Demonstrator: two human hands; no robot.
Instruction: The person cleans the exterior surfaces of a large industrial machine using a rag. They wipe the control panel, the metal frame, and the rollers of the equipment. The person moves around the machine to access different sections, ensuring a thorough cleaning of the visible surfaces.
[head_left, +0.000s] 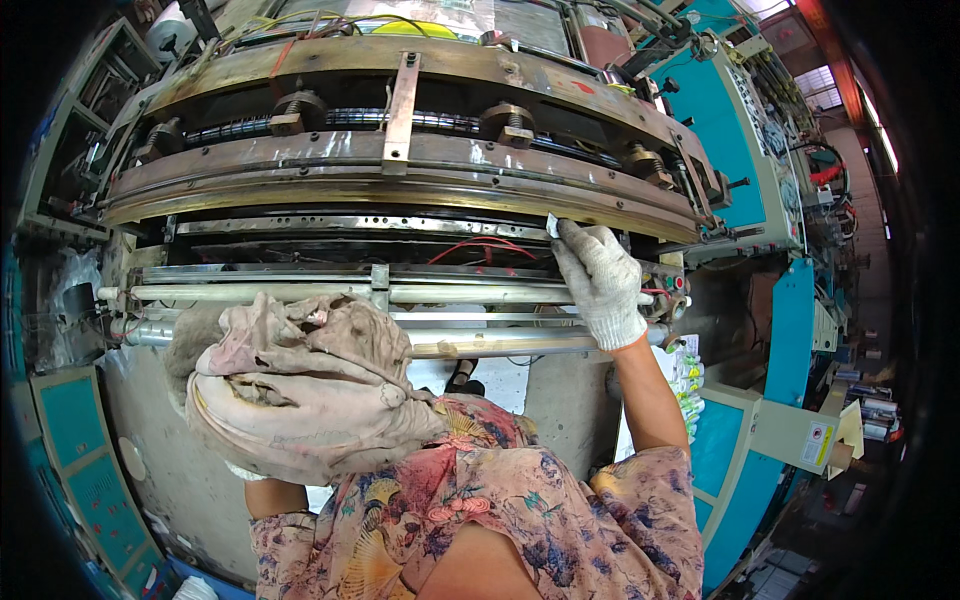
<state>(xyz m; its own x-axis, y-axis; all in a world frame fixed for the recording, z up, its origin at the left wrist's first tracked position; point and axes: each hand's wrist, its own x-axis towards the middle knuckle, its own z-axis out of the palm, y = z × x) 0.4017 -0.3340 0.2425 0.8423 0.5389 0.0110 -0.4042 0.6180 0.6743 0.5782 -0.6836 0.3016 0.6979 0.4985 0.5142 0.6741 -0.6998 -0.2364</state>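
Observation:
My right hand (600, 270), in a soiled white knit glove, pinches a small pale flat piece (552, 225) between thumb and fingers. It is at the right part of the machine, just below the long brown sealing-bar-like beam (375, 191) and by a perforated metal strip (360, 224). A bulky bundle of stained, worn cloth (300, 405) hangs from my left arm and covers most of my left hand. Only a bit of the glove cuff (246, 472) shows beneath the bundle, so the fingers are hidden. Rollers (480, 294) run crosswise between me and the beam.
Red wires (487, 244) lie in the dark gap under the beam. Spring-loaded bolts (516, 124) stand along the upper frame. A red push button (679, 283) sits at the right end. Teal machine cabinets (791, 330) flank the right side, and another teal cabinet (82, 457) stands at left.

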